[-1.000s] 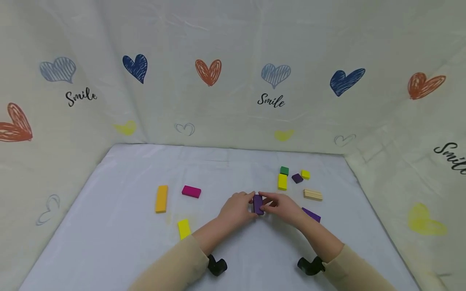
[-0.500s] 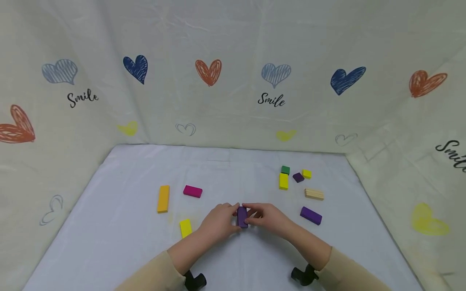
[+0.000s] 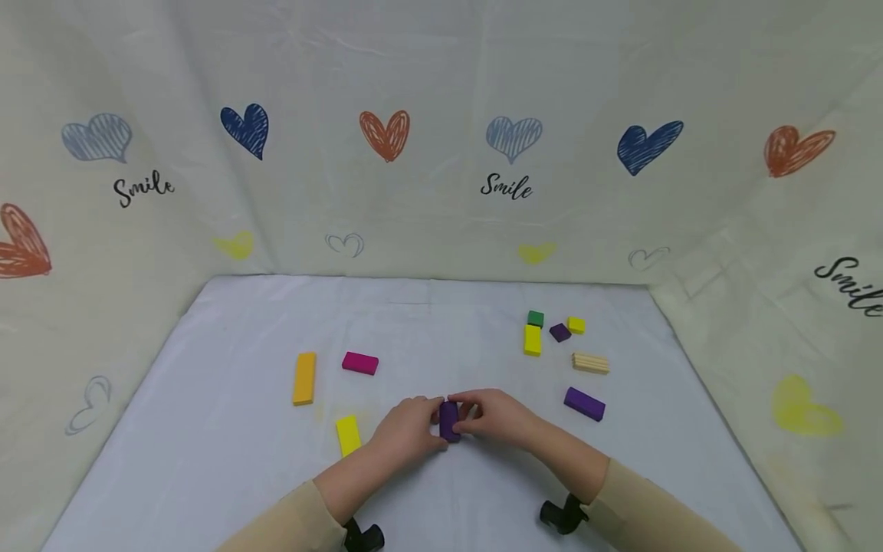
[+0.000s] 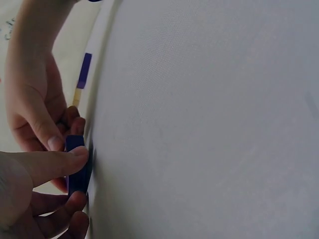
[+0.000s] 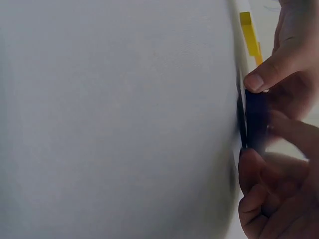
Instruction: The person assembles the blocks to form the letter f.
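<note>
On white cloth [image 3: 221, 429] | purple block [image 3: 449, 420] long axis pointing away | both hands' fingers [image 3: 433, 406] pinching it

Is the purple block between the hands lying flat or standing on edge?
On edge. The purple block rests on a narrow side on the white cloth, pinched between left hand and right hand.

Read in black script on the cream cloth backdrop [image 3: 441, 92]: the word "Smile" at left [image 3: 143, 188], below a pale blue heart, and again at centre [image 3: 507, 186], under another. Seen cut off at the right edge, a third "Smile" [image 3: 850, 285] on the side panel. Found no lettering, numbers or brand marks on the coloured blocks or the white table cover.
</note>
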`<state>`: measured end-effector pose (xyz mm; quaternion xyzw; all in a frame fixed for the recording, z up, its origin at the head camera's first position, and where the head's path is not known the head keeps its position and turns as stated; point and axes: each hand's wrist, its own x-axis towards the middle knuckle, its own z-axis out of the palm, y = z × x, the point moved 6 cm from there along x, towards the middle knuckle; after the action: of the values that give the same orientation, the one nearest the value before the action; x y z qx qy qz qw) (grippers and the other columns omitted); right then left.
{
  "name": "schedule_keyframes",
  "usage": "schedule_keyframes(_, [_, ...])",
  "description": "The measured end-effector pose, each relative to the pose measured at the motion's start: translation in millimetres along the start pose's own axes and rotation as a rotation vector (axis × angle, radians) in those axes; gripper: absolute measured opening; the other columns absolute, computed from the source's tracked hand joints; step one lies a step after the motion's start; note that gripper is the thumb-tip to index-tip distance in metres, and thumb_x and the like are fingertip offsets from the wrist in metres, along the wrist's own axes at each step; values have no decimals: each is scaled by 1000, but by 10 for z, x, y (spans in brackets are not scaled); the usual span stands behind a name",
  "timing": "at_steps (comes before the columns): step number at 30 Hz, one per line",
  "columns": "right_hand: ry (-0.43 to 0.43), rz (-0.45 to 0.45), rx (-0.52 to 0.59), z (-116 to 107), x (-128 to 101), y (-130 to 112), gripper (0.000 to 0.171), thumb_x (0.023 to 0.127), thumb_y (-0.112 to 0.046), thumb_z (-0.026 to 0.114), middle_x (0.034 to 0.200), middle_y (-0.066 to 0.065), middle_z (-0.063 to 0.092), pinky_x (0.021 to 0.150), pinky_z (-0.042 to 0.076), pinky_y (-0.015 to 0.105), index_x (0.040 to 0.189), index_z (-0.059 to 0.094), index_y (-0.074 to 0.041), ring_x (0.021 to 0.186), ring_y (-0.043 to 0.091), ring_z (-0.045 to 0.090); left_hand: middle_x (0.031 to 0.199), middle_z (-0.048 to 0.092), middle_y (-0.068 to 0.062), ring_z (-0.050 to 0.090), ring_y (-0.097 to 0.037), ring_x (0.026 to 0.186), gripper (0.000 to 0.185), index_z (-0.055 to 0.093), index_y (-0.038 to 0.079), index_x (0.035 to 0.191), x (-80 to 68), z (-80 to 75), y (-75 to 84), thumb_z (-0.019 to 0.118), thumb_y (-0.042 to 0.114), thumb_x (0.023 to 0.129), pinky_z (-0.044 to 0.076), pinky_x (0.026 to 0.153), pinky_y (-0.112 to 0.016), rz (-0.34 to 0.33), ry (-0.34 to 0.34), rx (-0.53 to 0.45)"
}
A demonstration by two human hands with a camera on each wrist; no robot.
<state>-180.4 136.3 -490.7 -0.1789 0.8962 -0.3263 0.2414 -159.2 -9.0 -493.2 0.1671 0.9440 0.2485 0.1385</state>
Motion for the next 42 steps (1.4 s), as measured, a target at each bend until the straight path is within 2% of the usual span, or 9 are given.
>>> schedule_keyframes(5, [1, -10, -45, 25, -2, -22, 51, 88, -25, 77, 88, -6, 60, 70, 48, 29, 135, 62, -12, 81, 15, 53, 82, 54, 7, 49, -14, 76, 61, 62, 11, 131, -23, 18, -18, 85, 30, 78, 44, 67, -27, -6, -11, -13])
schedule_keyframes(12, [36, -18, -99, 19, -31, 26, 55, 86, -30, 78, 89, -5, 57, 71, 45, 28, 138, 61, -20, 84, 14, 50, 81, 52, 8, 48, -12, 72, 71, 55, 10, 141, -65, 32, -20, 84, 31, 80, 41, 62, -24, 10, -17, -12])
schedule_keyframes(25, [40, -25, -92, 10, -17, 45, 54, 86, -31, 79, 84, -6, 53, 66, 43, 26, 137, 62, -25, 79, 13, 50, 80, 51, 7, 48, -12, 69, 74, 51, 11, 145, -100, 21, -26, 81, 33, 82, 41, 60, -23, 20, -14, -29])
schedule_keyframes(32, [35, -28, -88, 34, -19, 78, 53, 86, -30, 78, 84, -6, 54, 67, 43, 26, 136, 63, -25, 81, 14, 50, 82, 52, 10, 48, -10, 71, 73, 51, 14, 145, -122, 23, -127, 80, 37, 83, 42, 62, -24, -12, -2, -47])
schedule_keyframes(36, [20, -9, -87, 43, -17, 77, 53, 86, -32, 78, 85, -6, 54, 67, 45, 26, 137, 62, -26, 81, 14, 50, 86, 55, 10, 50, -10, 71, 71, 52, 18, 145, -180, -81, -237, 80, 37, 83, 44, 63, -23, -60, 15, -66])
schedule_keyframes(42, [4, 16, -97, 37, -16, 68, 54, 86, -34, 78, 86, -7, 55, 69, 48, 25, 137, 62, -29, 81, 13, 52, 92, 59, 8, 52, -12, 72, 69, 52, 18, 145, -354, -352, -417, 79, 35, 84, 47, 60, -25, -134, 36, -146])
